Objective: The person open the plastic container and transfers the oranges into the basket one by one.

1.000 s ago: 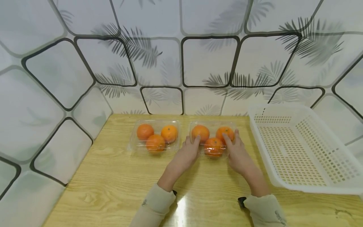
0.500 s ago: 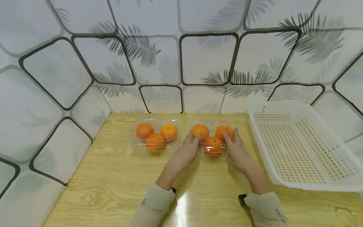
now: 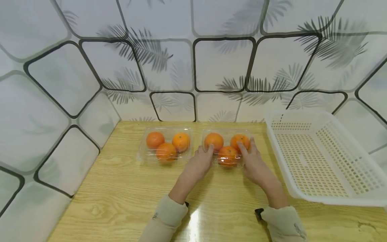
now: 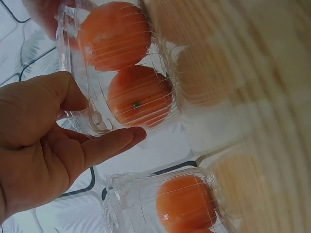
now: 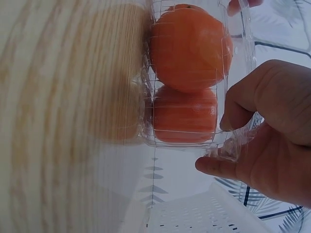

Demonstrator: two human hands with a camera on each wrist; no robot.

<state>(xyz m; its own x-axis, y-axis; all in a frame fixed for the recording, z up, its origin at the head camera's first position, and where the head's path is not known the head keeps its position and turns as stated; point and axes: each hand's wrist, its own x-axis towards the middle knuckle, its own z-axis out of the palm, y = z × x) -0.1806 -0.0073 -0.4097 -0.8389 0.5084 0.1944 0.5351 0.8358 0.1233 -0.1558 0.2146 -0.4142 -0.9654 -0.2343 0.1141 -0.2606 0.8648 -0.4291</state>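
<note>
A clear plastic box with three oranges (image 3: 227, 156) stands on the wooden table, a hand at each side. The left hand (image 3: 198, 165) holds its left edge, thumb on top. In the left wrist view, that hand (image 4: 53, 141) has thumb and fingers around a corner of the box, beside an orange (image 4: 141, 97). The right hand (image 3: 255, 164) grips the right edge likewise. In the right wrist view, the right hand (image 5: 272, 131) pinches the corner between thumb and fingers, near an orange (image 5: 184, 114). The lid looks closed over the fruit.
To the left stands a second clear box with three oranges (image 3: 165, 152). A white perforated basket (image 3: 311, 161) is at the right of the wooden table (image 3: 121, 195). Behind the table rises a patterned wall covering (image 3: 223, 65).
</note>
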